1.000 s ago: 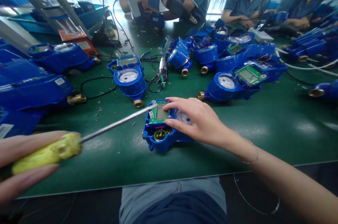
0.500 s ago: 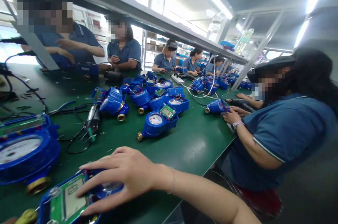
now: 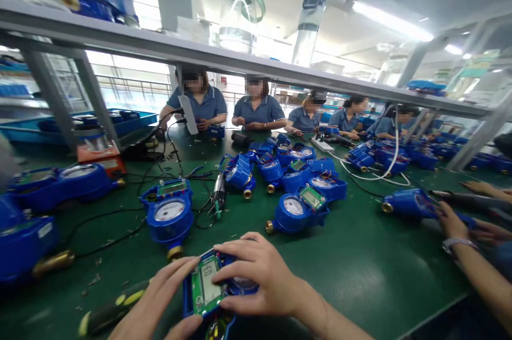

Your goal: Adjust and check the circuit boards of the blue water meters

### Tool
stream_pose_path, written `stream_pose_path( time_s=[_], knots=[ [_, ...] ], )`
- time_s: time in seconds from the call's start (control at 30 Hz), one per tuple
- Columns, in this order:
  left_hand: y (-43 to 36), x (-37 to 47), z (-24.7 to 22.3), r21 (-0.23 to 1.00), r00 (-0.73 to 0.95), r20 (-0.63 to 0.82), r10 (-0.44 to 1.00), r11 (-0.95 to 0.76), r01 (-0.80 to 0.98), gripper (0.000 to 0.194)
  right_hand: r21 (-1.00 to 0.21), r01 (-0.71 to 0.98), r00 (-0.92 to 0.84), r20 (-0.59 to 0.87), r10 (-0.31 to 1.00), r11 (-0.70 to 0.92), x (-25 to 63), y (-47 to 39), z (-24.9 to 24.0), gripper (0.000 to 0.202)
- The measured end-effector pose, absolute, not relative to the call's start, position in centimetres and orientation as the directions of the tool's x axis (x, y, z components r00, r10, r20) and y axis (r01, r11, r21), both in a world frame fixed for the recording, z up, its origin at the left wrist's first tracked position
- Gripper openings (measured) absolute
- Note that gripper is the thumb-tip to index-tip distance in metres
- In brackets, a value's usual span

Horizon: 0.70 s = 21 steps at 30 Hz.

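Observation:
In front of me on the bench lies a blue water meter [image 3: 233, 297], its green circuit board and lit display facing up. My right hand [image 3: 264, 276] grips it from the right, with fingers across the board edge and over the dial, which is mostly covered. At the left side of its housing, my left hand [image 3: 156, 302] has its fingers along the rim and its thumb near the lower edge. A green-and-black screwdriver handle [image 3: 116, 305] lies beside my left hand. Just beyond my hands sits another water meter [image 3: 170, 214] with a brass fitting.
Several blue meters [image 3: 292, 169] cluster mid-bench near a corded tool [image 3: 218, 193]. More meters [image 3: 64, 185] stand at left. A shelf [image 3: 240, 57] with bottles crosses above. Co-workers sit opposite; a co-worker's hand [image 3: 452, 222] holds a meter at right. Cables and scraps litter the bench.
My view has swung left, so the bench contents appear further right. My left hand has come into view at the meter's left side; my right hand stays on the meter.

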<state>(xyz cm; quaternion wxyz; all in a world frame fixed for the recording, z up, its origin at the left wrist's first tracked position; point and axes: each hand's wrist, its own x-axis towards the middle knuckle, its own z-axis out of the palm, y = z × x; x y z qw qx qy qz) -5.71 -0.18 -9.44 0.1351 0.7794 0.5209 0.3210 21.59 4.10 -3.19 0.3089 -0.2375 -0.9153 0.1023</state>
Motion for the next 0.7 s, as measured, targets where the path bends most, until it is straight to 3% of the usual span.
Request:
stream_pose_path(
  time_s=[0.13, 0.33, 0.53, 0.7],
  knots=[
    [0.0, -4.0, -8.1, 0.564, 0.293, 0.329, 0.898, -0.436, 0.701, 0.058, -0.361, 0.432, -0.667, 0.489, 0.562, 0.827, 21.5, 3.4, -3.0, 0.032],
    [0.7, -3.9, -7.8, 0.594, 0.324, 0.286, 0.902, -0.432, 0.679, 0.067, -0.386, 0.427, -0.587, 0.569, 0.576, 0.817, 21.1, 3.2, -3.7, 0.045],
    [2.4, -3.8, -8.1, 0.589, 0.308, 0.432, 0.848, -0.523, 0.616, 0.073, -0.370, 0.418, -0.560, 0.614, 0.556, 0.830, 20.9, 3.3, -3.6, 0.035],
    [2.8, -3.1, -7.0, 0.570, 0.325, 0.408, 0.853, -0.516, 0.640, 0.070, -0.302, 0.422, -0.495, 0.714, 0.496, 0.855, 20.7, 3.2, -4.3, 0.020]
  ],
)
